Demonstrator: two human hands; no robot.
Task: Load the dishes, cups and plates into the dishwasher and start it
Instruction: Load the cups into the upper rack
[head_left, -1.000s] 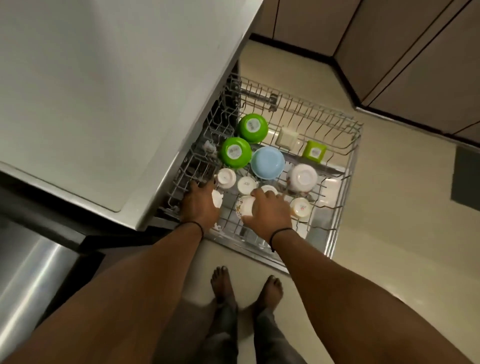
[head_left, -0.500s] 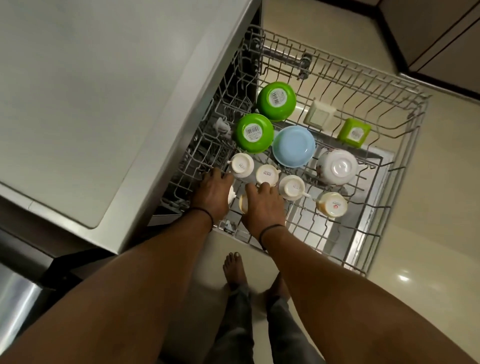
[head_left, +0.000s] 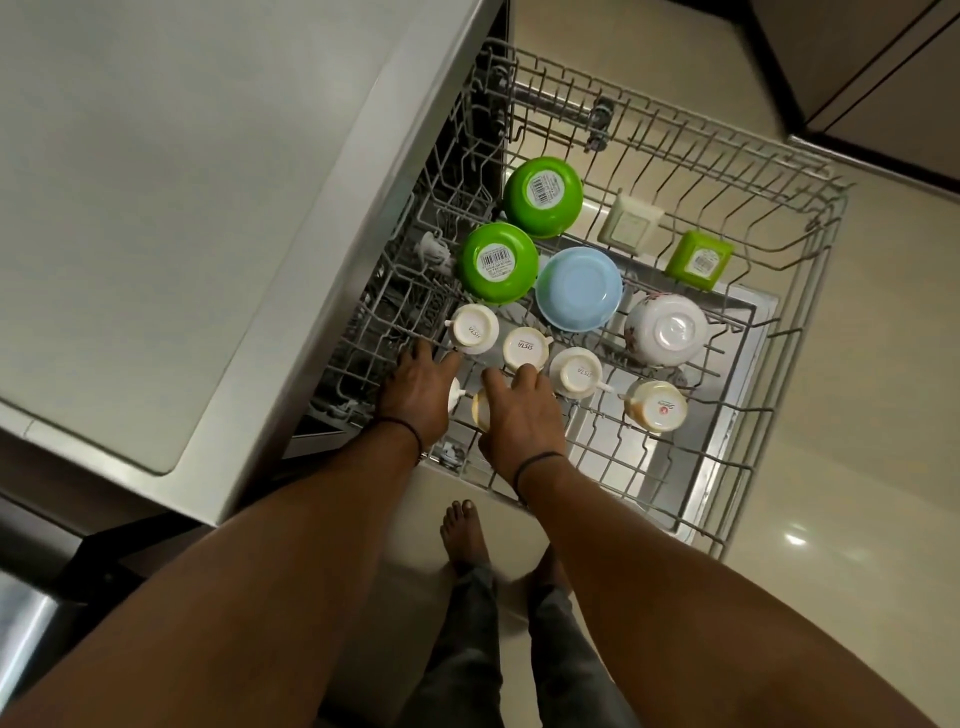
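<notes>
The dishwasher's upper rack (head_left: 810, 218) is pulled out from under the counter. It holds two green bowls (head_left: 543, 196) (head_left: 497, 262), a blue bowl (head_left: 578, 288), a white flowered bowl (head_left: 667, 330) and several upturned white cups (head_left: 525, 348). My right hand (head_left: 519, 415) lies over a cream cup (head_left: 480, 408) at the rack's near edge. Its fingers stretch forward and touch the cup ahead. My left hand (head_left: 418, 387) rests on the rack wires beside it, fingertips near another upturned cup (head_left: 472, 328). A small white piece (head_left: 454, 397) shows between my hands.
A cream square container (head_left: 628, 223) and a green square container (head_left: 698, 260) stand in the rack's far row. The counter (head_left: 208, 182) overhangs the rack's left side. Dark cabinets (head_left: 883, 78) stand at the far right. My bare feet (head_left: 465, 535) are on the tiled floor below the rack.
My head has come closer to the rack. My right hand has shifted left with the cream cup, towards my left hand, and now lies flatter over it. The left hand has stayed put.
</notes>
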